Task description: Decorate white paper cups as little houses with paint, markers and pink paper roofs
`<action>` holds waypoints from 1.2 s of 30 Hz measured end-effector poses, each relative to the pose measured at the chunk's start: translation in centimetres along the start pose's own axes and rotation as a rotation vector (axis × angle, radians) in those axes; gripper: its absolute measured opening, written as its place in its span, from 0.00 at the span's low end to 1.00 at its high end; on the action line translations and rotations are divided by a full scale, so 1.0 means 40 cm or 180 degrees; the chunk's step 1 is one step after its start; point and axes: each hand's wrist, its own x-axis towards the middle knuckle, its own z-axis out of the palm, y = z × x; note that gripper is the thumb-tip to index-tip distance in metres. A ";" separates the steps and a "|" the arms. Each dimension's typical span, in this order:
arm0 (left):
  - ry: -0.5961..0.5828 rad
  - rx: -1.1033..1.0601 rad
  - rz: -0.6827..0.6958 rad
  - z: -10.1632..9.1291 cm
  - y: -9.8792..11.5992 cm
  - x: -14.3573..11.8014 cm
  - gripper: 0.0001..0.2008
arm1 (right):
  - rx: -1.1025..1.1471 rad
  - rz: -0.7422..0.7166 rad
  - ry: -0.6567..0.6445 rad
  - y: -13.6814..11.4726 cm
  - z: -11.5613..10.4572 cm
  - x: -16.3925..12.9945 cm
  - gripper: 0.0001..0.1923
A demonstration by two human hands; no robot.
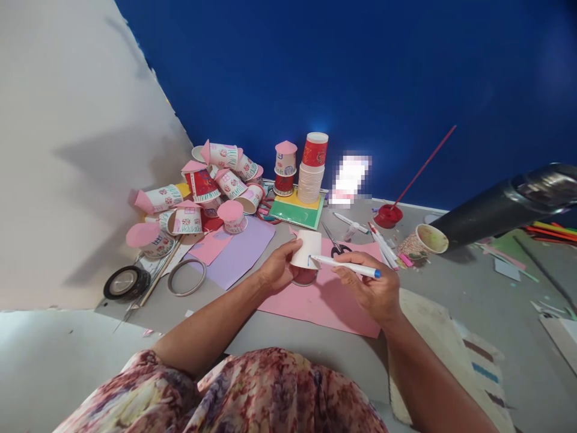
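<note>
A pixelated patch (350, 178) against the blue wall (360, 72) hides whatever stands there. The black tube (505, 207) runs off the right edge. The left hand (277, 264) covers part of the white cup (307, 248); its red rim barely shows. Both elbows leave the bottom edge.

My left hand (278, 267) is out in front of me, forearm bare and reaching forward from the lower left, elbow bent near my body. Its fingers curl round what it grips, thumb on top and pointing to the right, knuckles turned toward me. My right hand (372, 287) sits just beside it, a little nearer to me, the bare forearm running up from the lower right corner. Its wrist is bent inward, palm facing left and down. The thumb and first fingers pinch together in a writing grip, pointing toward my left hand, the other fingers tucked under.
</note>
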 end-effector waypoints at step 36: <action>-0.0136 0.0094 0.0011 0.000 -0.001 -0.005 0.08 | -0.0070 -0.0532 -0.0034 -0.003 -0.001 0.003 0.04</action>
